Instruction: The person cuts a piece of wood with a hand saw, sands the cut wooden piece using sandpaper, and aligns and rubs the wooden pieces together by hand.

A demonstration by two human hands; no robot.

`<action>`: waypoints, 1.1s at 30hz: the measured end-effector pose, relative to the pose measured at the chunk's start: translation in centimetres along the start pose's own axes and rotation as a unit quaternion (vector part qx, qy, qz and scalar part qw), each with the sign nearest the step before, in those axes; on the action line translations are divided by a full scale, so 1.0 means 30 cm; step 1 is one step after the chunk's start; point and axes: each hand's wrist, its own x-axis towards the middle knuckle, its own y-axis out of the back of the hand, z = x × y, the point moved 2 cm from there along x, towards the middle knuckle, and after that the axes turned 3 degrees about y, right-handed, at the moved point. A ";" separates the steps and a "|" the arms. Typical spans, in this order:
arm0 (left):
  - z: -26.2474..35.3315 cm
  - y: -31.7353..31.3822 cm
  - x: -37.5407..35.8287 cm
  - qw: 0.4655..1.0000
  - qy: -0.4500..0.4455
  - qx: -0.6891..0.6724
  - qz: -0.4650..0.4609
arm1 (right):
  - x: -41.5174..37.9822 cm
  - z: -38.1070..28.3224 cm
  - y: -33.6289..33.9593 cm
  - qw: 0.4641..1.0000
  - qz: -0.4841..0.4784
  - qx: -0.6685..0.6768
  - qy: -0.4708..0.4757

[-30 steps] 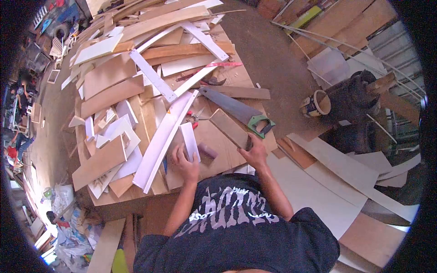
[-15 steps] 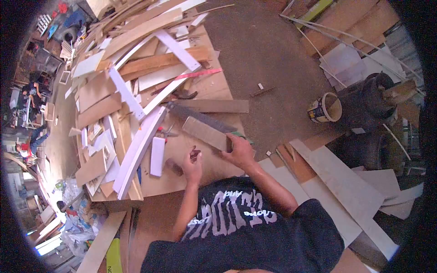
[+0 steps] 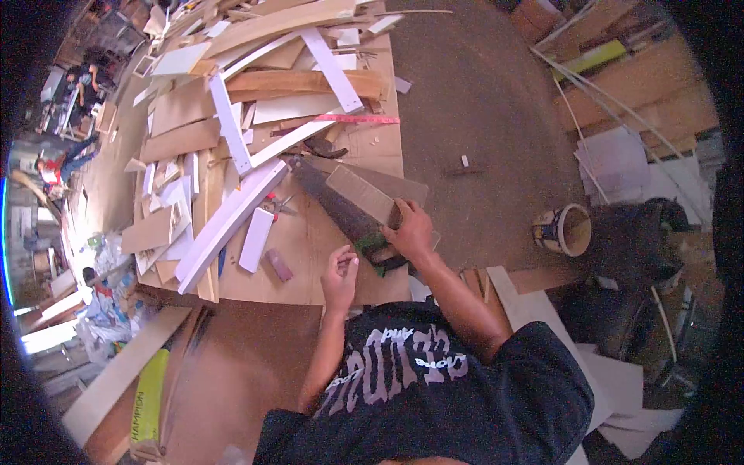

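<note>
My right hand (image 3: 411,231) grips the near end of a short wooden board (image 3: 362,194), thumb on one side and fingers on the other. Beneath and beside that board lies a handsaw (image 3: 324,192) with a green handle, its blade pointing away from me. My left hand (image 3: 339,277) hovers by the table's near edge, fingers curled in; whatever they may hold is too small to make out. To its left rest a small purplish block (image 3: 277,265) and a short white piece (image 3: 256,240). Red-handled pliers (image 3: 275,205) lie just beyond, beside a long pale lavender board (image 3: 232,225).
Wood offcuts (image 3: 186,136) pile up over the table's left and far side, with a red strip (image 3: 356,118) across them. A white bucket (image 3: 562,230) stands on the floor at right, near dark drums (image 3: 628,240). People (image 3: 77,85) are far left.
The view has shifted, so the table sits higher and more of the saw's green handle shows. My right hand keeps its grip on the board; my left hand's fingers are more curled.
</note>
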 end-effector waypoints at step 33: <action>0.209 -0.879 -0.035 0.980 0.100 -0.073 0.157 | 0.477 0.707 0.194 0.974 -0.063 0.073 0.204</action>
